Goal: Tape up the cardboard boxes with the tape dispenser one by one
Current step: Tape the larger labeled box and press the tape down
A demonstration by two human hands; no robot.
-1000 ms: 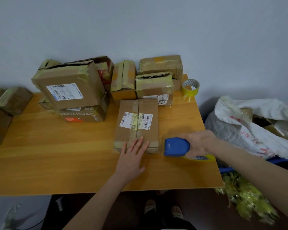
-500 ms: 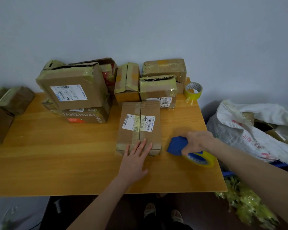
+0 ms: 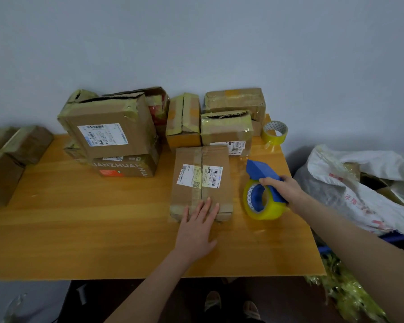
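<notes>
While the left hand lies flat, fingers straight, on the near end of the cardboard box mid-frame, probably to stop it sliding on the bench, the right hand grips the blue tape dispenser just right of it.

Left hand flat, palm down, fingers straight; right hand curled around tape dispenser handle.

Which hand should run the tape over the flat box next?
Right: the right hand grips the tape dispenser beside the box; the left hand lies flat on the box's near end, likely steadying it.
</notes>
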